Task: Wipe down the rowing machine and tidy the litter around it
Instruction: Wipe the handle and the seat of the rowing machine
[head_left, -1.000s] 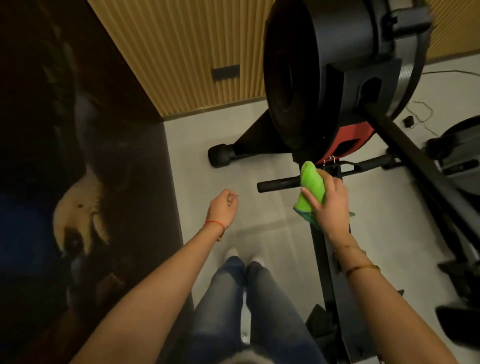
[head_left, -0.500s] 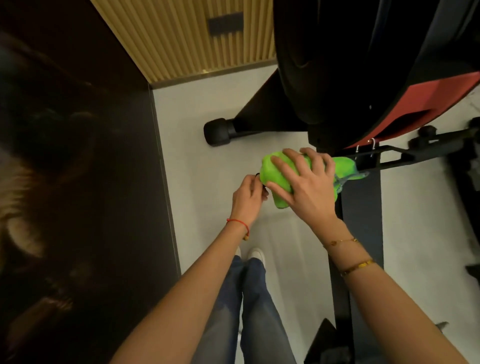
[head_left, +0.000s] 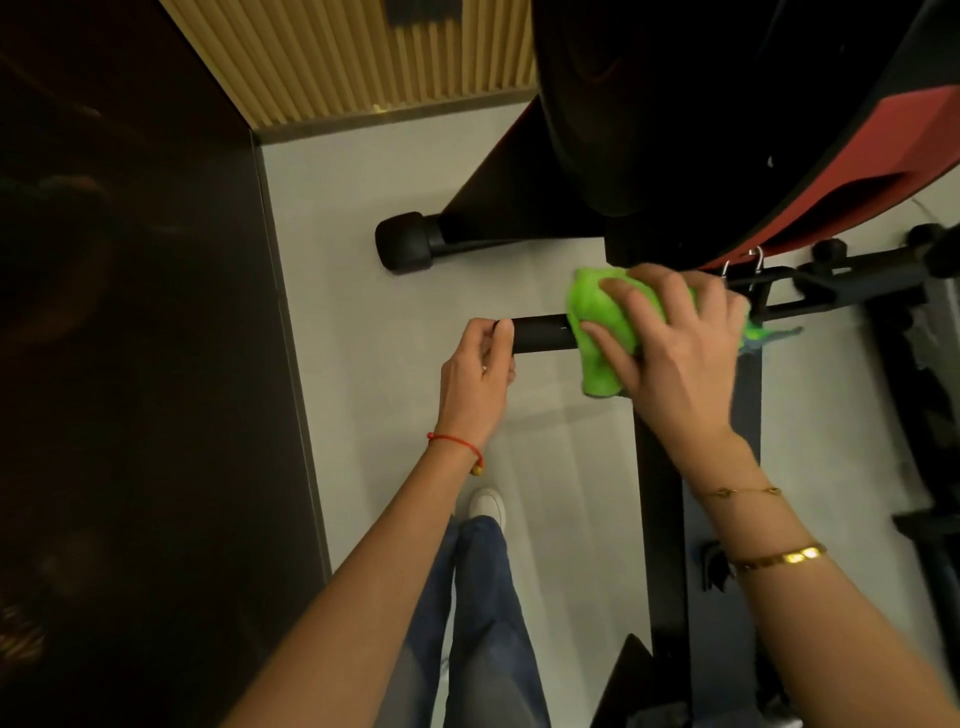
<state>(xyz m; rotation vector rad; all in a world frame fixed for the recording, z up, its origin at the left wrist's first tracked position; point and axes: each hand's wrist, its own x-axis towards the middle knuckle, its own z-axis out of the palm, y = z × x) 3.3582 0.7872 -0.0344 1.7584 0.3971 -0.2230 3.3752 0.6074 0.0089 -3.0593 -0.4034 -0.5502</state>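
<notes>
The right hand is gripping the green cloth wrapped round the black handle, at 1 o'clock from the shoes. The left hand is pinching the handle's free end at 9 o'clock, steadying it. Best to be sliding the cloth toward that end while twisting, keeping the bar level.

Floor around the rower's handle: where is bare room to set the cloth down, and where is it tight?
Bare grey floor lies between the dark wall panel and the rail, below the handle. Crowded: the left hand holds the handle's end, the right hand wraps the green cloth round it, under the flywheel housing.
</notes>
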